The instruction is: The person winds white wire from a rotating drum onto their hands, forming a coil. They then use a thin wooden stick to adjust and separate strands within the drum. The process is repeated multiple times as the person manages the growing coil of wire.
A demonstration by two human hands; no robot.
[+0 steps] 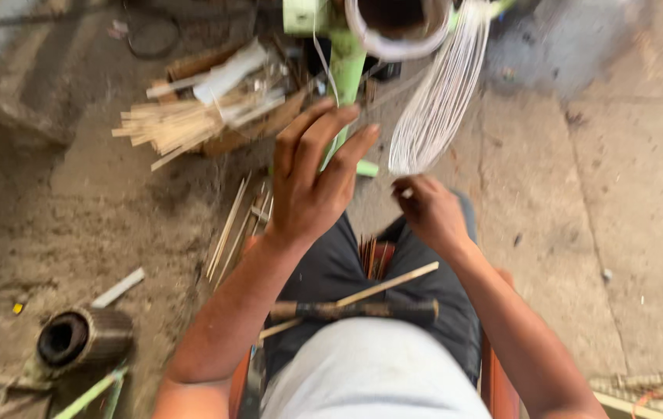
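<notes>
Lap: a dark rod-like tool (354,311) lies across the thighs, with a pale bamboo sliver (382,285) crossing it at a slant; neither is touched by a hand.
Right hand (431,213): low, just under the hanging bundle of white strands (438,97); fingertips curl toward the bundle's lower end; a small pale bit shows at the fingertips, but blur hides whether they pinch a strand; cannot tell.
Left hand (312,178): raised in front of the green post (344,70); fingers spread and released, grasping nothing; fingertips near or against the post, contact uncertain.
Strand bundle: hangs from the ring at the top of the frame, slanting down to the right hand; it sits right of the post.
Technique (judgement): steady the frame with the open left palm; draw only one strand from the tail end; keep the pull in line with the hang, so the bundle does not tangle.
Floor, left: loose bamboo strips (232,229) beside the knee; a dark cylinder (83,338) nearer the camera.
Floor, far: a heap of cut slivers (184,124) on the dirt.
</notes>
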